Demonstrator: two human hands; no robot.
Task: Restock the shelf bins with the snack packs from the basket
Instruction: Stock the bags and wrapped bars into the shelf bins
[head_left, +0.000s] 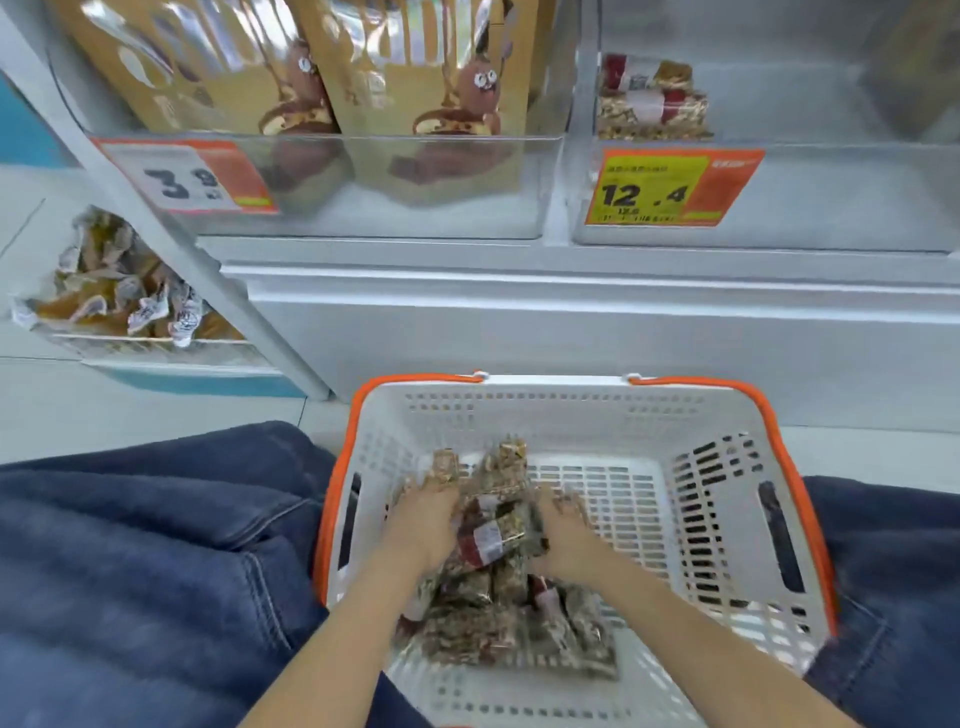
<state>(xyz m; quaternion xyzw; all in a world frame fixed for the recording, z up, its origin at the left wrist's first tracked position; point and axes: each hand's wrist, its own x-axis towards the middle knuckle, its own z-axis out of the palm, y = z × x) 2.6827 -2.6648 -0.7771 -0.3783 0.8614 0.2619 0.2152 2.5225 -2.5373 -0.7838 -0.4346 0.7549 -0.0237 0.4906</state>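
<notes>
Both hands are down inside the basket, gathering a bundle of clear-wrapped nut-and-seed snack packs with red and white labels (493, 535) between them. The left hand (423, 525) has its grip on the left side of the bundle, fingers curled over the packs at the fingertips; the right hand (563, 538) grips the right side, fingers bent round the wrappers. More of the same packs lie heaped under and in front of the hands, toward the near-left part of the basket floor.

The white perforated plastic shopping basket with an orange rim (727, 467) sits on the floor between the person's knees, which are in dark blue denim jeans (156, 561) — one leg on each side.

Above, the white shelf (571, 291) carries clear plastic bins. The right-hand clear bin (831, 208) holds a few matching snack packs stacked at its back left and bears an orange and yellow price tag reading 12.4 (670, 189). The left-hand clear bin (415, 182) holds tall brown pouches with cartoon faces (405, 78). Lower left, another bin holds small brown wrapped snacks (119, 291).
</notes>
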